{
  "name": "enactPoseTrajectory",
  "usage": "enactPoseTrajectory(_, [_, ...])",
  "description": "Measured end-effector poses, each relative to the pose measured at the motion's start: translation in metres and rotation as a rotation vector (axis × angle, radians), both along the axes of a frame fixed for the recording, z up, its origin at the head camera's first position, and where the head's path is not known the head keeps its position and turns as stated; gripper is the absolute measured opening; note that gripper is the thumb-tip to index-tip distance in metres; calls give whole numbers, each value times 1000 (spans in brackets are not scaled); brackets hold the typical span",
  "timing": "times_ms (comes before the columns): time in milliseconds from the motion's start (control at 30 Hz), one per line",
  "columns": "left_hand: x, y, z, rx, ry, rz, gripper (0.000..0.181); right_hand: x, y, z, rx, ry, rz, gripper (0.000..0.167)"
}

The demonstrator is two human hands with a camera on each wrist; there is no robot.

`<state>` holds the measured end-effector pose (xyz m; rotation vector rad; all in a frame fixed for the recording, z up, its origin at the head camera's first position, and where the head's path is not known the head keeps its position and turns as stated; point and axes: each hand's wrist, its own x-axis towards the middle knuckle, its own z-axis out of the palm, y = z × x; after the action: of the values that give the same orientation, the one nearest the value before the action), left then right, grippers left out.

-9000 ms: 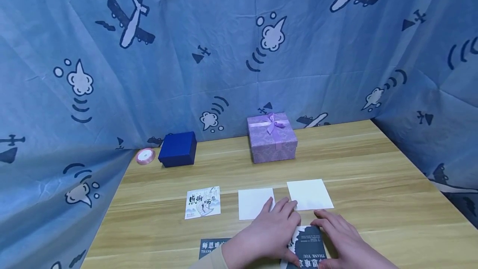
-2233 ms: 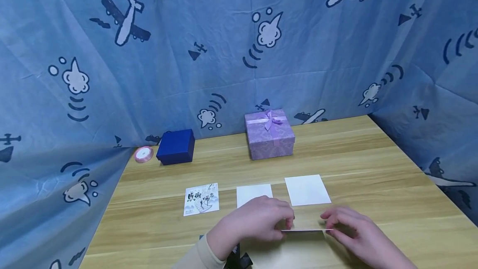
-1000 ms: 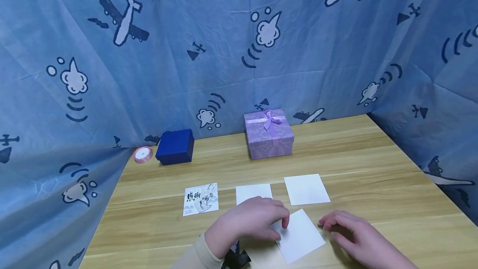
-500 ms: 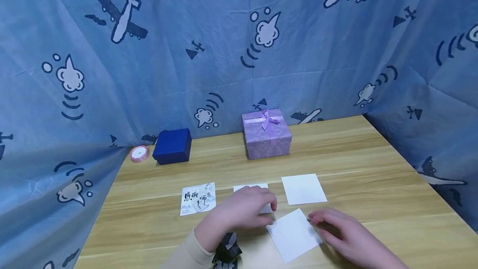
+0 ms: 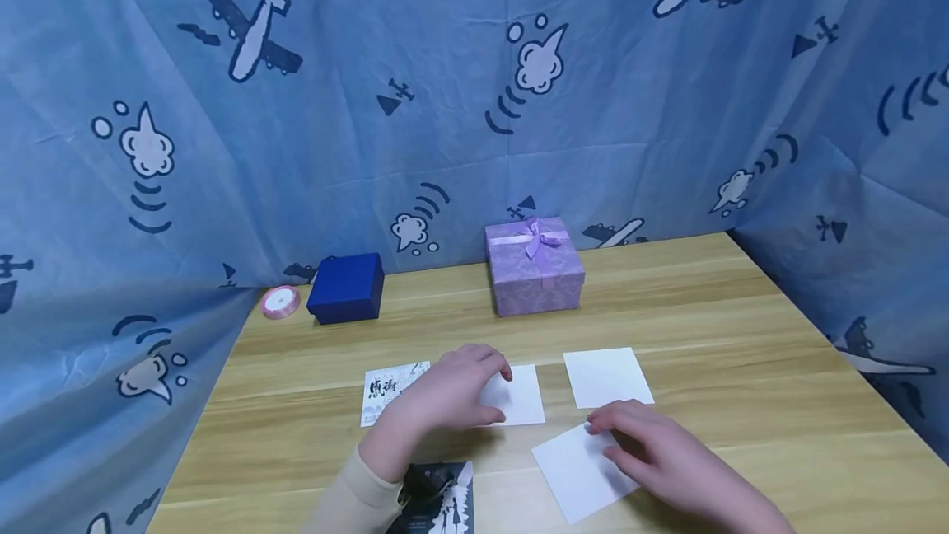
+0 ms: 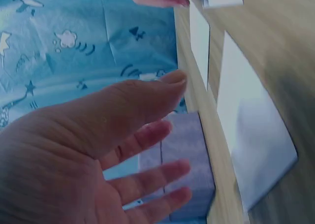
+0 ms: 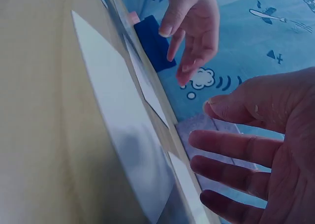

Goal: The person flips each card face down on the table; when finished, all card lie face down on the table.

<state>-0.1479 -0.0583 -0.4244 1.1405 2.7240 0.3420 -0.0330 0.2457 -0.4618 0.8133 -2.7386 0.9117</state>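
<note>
The right hand (image 5: 667,452) hangs with loose, parted fingers (image 7: 234,145), gripping nothing, the angled white card (image 5: 574,480) at eight o'clock. The left hand (image 5: 446,394) is likewise released, a second white card (image 5: 525,398) at three. Both should handle as light, stiff, creasable card: pinch opposite edges. Half a second ago the left hand bordered the angled white card; it has shifted towards ten.

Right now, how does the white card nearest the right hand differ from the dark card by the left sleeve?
The white card shows a blank face, while the dark card has pale printed figures. The white card sits turned at an angle in the head view; the dark card sits nearly square. The dark card runs out of the picture's bottom edge; the white card does not. Both lie on the wooden table.
</note>
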Motion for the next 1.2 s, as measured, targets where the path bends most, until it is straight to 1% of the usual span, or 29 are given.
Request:
enactPoseTrajectory(167, [-8, -14, -5, -28, -49, 88, 68, -10, -12, 3, -23, 87, 48, 36])
enactPoseTrajectory(300, [-10, -22, -5, -69, -73, 129, 85, -18, -21, 8, -9, 92, 74, 34])
enactPoseTrajectory(433, [-12, -30, -6, -81, -89, 145, 94, -27, -31, 10, 11, 91, 97, 31])
enactPoseTrajectory(567, [-16, -37, -7, -69, -99, 142, 95, -35, -42, 12, 60, 58, 102, 30])
enactPoseTrajectory(767, [-26, -47, -12, 1, -97, 143, 83, -55, -62, 15, 115, -12, 101, 35])
enactPoseTrajectory(933, [-32, -53, -16, 37, -107, 151, 76, -71, -83, 21, 144, -36, 48, 43])
enactPoseTrajectory(1000, [-35, -56, -17, 46, -104, 159, 75, -78, -91, 22, 146, -43, 30, 44])
enactPoseTrajectory(1067, [-36, -58, -17, 56, -104, 178, 76, -86, -101, 23, 146, -56, 29, 45])
enactPoseTrajectory(1200, [-37, -65, -16, 55, -107, 228, 81, -102, -119, 22, 174, -74, 61, 49])
